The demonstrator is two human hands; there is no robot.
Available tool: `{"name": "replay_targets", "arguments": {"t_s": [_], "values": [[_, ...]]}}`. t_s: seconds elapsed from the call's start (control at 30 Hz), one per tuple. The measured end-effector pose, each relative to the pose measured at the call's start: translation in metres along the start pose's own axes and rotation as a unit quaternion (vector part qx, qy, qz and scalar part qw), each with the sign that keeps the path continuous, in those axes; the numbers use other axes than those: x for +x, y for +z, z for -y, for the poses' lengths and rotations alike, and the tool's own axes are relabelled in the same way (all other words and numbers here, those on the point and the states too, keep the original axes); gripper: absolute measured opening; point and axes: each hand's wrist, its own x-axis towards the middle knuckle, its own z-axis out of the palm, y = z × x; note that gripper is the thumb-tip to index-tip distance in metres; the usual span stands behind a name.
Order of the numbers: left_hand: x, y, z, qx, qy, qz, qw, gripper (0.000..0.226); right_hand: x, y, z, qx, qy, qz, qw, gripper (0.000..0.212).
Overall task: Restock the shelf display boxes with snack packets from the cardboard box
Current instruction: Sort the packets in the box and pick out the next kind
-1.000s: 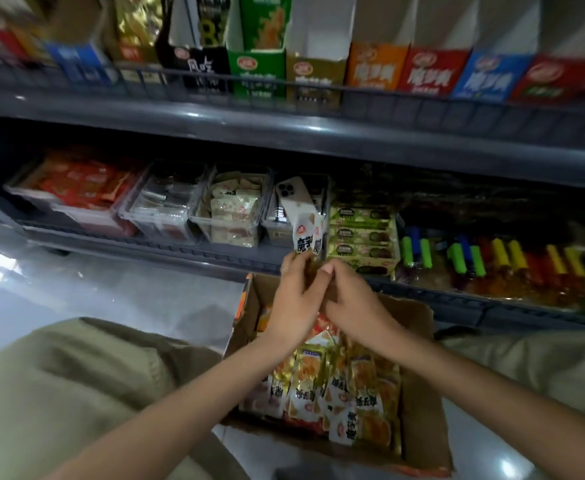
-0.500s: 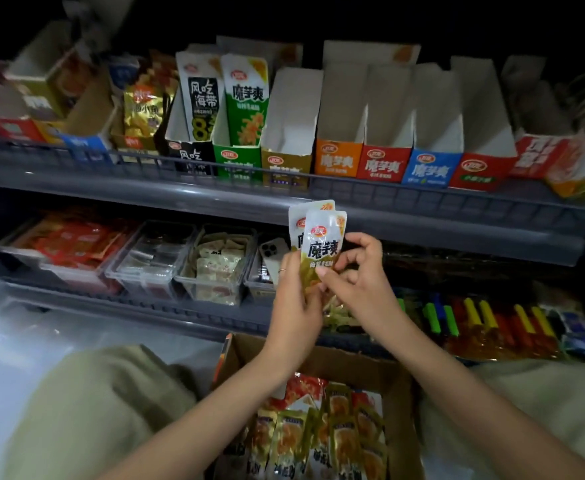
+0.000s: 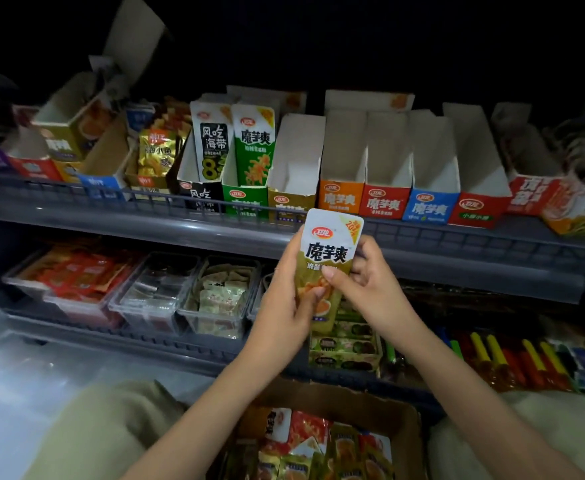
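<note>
Both hands hold a small stack of olive-and-white snack packets [image 3: 331, 249] upright in front of the upper shelf rail. My left hand [image 3: 284, 303] grips the stack's left edge and my right hand [image 3: 367, 282] pinches its right side and front. Just above and behind the stack stands the olive display box [image 3: 293, 202], open-topped with nothing visible inside. To its right stand orange [image 3: 341, 199], red [image 3: 384, 202] and blue [image 3: 429, 207] display boxes. The cardboard box [image 3: 405, 420] with several more packets sits below between my knees.
Left of the olive box, a green display box [image 3: 246, 199] and a black one [image 3: 197, 194] each hold tall packets. The lower shelf carries clear plastic tubs [image 3: 152, 296] of small snacks and coloured tubes [image 3: 499, 355] at right. The grey shelf rail [image 3: 457, 237] runs across.
Both hands lifted the packets out of the cardboard box and up to the upper shelf's front rail. The view tilted upward, revealing the row of display boxes.
</note>
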Motion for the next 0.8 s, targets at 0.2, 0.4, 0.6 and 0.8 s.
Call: {"name": "replay_targets", "arguments": {"t_s": [0.2,0.4,0.6,0.8], "values": [[0.033,-0.025,0.001,0.179,0.097,-0.008,0.979,0.091,0.024,0.005,0.023,-0.034,-0.094,-0.032,0.994,0.053],[0.07,-0.049,0.021,0.363,0.129,-0.063,0.921,0.085,0.062,0.001,0.057,-0.023,-0.212,-0.087,0.973,0.043],[0.091,-0.054,0.042,0.478,0.107,-0.052,0.87,0.071,0.121,-0.001,0.079,-0.043,-0.269,-0.166,0.948,0.031],[0.097,-0.051,0.043,0.488,0.114,-0.068,0.863,0.049,0.171,-0.001,0.077,-0.081,-0.278,-0.178,0.94,0.034]]}}
